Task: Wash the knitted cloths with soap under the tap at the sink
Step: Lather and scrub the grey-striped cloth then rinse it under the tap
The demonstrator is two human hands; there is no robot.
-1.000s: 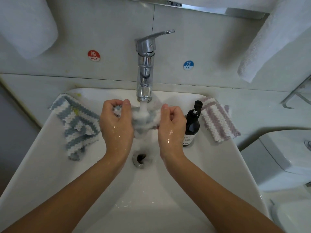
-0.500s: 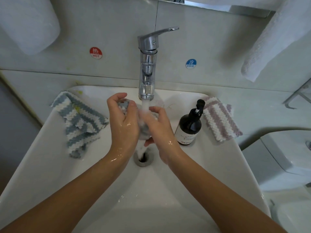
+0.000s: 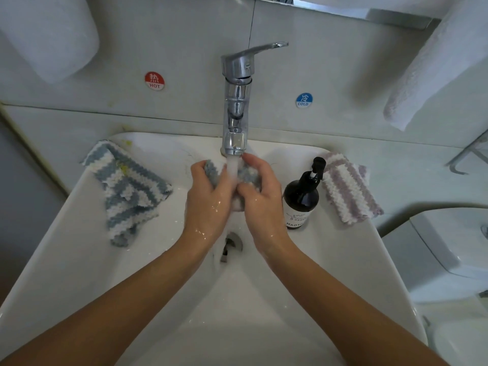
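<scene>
Water runs from the chrome tap (image 3: 235, 112) into the white sink (image 3: 79, 260). Under the stream, my left hand (image 3: 208, 199) and my right hand (image 3: 261, 199) both grip a bunched blue-and-white knitted cloth (image 3: 248, 175), pressed together around it, most of it hidden by my fingers. A second blue-and-white striped cloth (image 3: 126, 188) lies over the sink's left rim. A purple-and-white striped cloth (image 3: 348, 191) lies on the right rim. A dark soap pump bottle (image 3: 301, 196) stands just right of my right hand.
The drain (image 3: 229, 247) sits below my wrists. White towels hang at the upper left (image 3: 50, 33) and upper right (image 3: 435, 64). Hot (image 3: 154, 81) and cold (image 3: 303, 100) stickers mark the wall. A white toilet tank (image 3: 454, 247) stands to the right.
My hands, held apart with the cloth stretched between them a second ago, have come together and now squeeze the bunched cloth under the stream.
</scene>
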